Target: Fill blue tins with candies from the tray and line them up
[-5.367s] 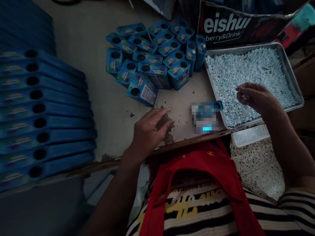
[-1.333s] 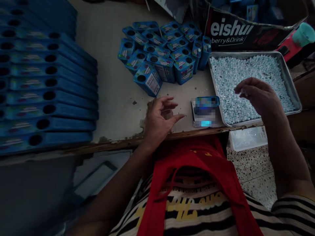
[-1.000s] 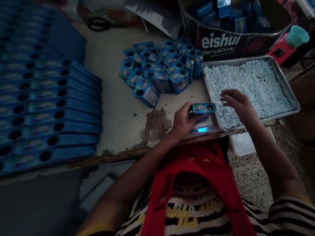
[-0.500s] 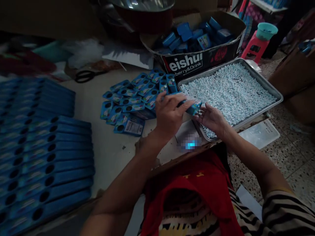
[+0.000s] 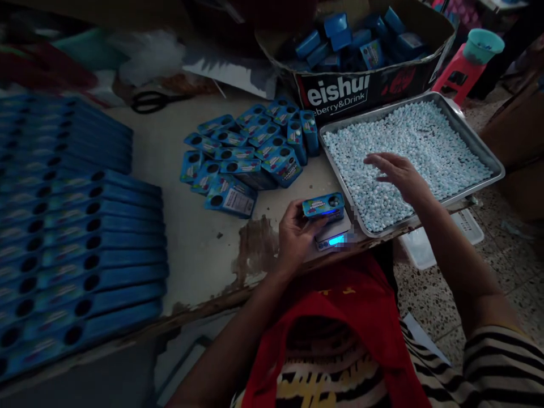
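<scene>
1. A single camera, worn on the person's head, looks forward and steeply down from the near edge of the worktop (image 5: 178,243).
2. It sits close: the wearer's own striped shirt (image 5: 501,362) and red apron (image 5: 340,317) fill the bottom of the frame.
3. Mid-frame, at arm's reach, fall the left hand (image 5: 295,235), its grip on a small blue box (image 5: 323,205), and the right hand (image 5: 397,173), spread above the metal tray (image 5: 484,148).
4. The far edge takes in a cardboard carton (image 5: 340,93). Flat blue packs (image 5: 85,243) crowd the left, blurred, and speckled floor (image 5: 525,283) shows at right.
</scene>
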Action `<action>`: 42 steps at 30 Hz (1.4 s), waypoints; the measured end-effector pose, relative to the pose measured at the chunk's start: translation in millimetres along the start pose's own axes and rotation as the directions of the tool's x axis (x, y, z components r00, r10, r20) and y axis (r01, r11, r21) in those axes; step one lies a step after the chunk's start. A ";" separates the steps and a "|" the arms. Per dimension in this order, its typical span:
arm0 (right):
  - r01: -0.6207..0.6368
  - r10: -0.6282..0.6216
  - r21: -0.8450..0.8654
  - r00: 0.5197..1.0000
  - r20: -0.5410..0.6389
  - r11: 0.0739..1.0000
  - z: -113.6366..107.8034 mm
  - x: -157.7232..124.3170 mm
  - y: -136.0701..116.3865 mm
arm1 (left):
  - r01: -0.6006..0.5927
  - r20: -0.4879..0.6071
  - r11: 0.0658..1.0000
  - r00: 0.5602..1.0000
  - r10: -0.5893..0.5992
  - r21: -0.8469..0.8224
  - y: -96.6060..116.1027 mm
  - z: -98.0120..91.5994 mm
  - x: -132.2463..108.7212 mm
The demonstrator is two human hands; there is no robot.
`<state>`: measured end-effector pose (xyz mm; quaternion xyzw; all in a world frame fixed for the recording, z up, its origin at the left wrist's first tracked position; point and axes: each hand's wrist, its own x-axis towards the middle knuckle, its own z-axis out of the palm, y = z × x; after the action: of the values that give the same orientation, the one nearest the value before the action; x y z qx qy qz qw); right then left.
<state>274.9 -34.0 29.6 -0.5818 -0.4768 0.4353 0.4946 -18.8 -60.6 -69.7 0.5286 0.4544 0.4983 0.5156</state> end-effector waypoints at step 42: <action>-0.012 0.059 -0.293 0.987 0.151 0.956 9.7 -30.5 -25.5 | -0.198 0.062 0.895 0.980 0.189 0.401 8.0 -32.9 -14.9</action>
<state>257.1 -61.1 54.7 -0.6203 -0.5630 0.4139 0.3562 -53.2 -72.9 -63.5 0.6715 0.4875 0.4365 0.3477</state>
